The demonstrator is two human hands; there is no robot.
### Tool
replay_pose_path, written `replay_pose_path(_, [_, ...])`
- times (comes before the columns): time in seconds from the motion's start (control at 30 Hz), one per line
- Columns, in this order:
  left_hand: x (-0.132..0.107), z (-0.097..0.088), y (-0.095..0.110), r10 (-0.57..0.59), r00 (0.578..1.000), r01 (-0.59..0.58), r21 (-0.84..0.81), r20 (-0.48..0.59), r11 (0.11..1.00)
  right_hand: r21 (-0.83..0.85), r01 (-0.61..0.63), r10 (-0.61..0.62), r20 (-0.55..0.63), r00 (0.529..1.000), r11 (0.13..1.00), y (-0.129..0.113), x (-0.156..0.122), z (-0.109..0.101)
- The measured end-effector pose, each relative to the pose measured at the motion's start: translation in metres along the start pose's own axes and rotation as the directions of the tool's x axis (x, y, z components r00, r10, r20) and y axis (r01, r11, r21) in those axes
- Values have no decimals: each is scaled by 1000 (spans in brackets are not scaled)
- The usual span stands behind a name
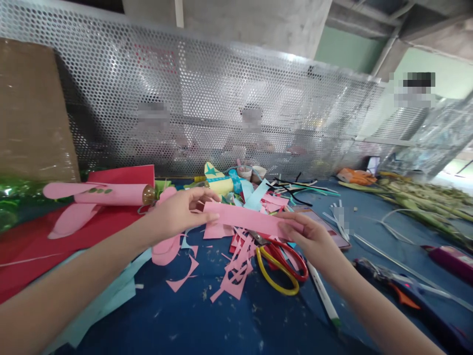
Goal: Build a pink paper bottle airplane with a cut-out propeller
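Note:
A strip of pink paper (247,218) stretches between my two hands above the table. My left hand (181,214) pinches its left end between thumb and fingers. At the other end, my right hand (308,231) grips the strip the same way. Just under the strip lie scissors (283,266) with one yellow and one red handle loop, their blades partly covered. Pink paper scraps (236,276) are spread below and left of them. A white marker with a green end (323,293) rests beside my right wrist.
To the left, a pink paper-covered bottle plane (111,194) sits on red sheets (25,256). Light blue paper (107,305) lies under my left forearm. A glue gun (410,291) and its cord are on the right. Behind stands a perforated metal panel (221,98).

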State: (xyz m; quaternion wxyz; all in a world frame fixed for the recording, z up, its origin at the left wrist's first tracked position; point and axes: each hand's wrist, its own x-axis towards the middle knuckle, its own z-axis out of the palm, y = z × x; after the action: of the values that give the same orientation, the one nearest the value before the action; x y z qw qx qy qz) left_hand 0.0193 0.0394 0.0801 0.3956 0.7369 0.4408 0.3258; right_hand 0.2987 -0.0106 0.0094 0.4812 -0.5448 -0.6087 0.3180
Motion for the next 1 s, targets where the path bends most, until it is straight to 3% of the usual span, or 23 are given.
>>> replay_pose_path(0.2, [-1, 3, -2, -22, 999, 16, 134, 46, 991, 68, -44, 41, 43, 998, 997, -4, -1, 0])
replay_pose_path(0.27, [-1, 3, -5, -13, 993, 0, 110, 118, 994, 104, -42, 34, 77, 996, 994, -7, -2, 0])
replay_pose_path(0.4, [-5, 8, -9, -94, 916, 75, 65, 390, 995, 137, -40, 2, 268, 963, 990, -18, -7, 0])
replay_pose_path(0.47, [-10, 17, -9, -91, 900, 68, 68, 427, 995, 111, -27, -12, 334, 943, 993, -23, -10, 3])
replay_pose_path(0.57, [-16, 33, -10, -47, 865, -30, 144, 500, 989, 15, 28, -31, 350, 936, 1000, -25, -12, 5])
replay_pose_path(0.63, [-19, 41, -12, -56, 870, -46, 194, 490, 980, -156, 84, -40, 270, 962, 984, -23, -11, 3])
replay_pose_path(0.67, [-19, 43, -13, -56, 893, -41, 204, 446, 978, -280, 90, -27, 222, 975, 956, -20, -10, 2])
replay_pose_path(0.73, [-16, 43, -15, -43, 947, -14, 174, 319, 985, -534, 58, 32, 157, 987, 844, -14, -10, -1])
replay_pose_path(0.8, [-13, 39, -14, -47, 973, 23, 107, 226, 994, -712, 39, 128, 180, 975, 701, -7, -11, 0])
replay_pose_path(0.87, [-11, 33, -10, -76, 977, 69, 41, 201, 997, -772, 62, 186, 229, 956, 633, -2, -14, 4])
replay_pose_path(1.0, [-10, 26, -1, -134, 974, 149, -68, 183, 987, -760, 83, 203, 275, 940, 645, 5, -21, 14])
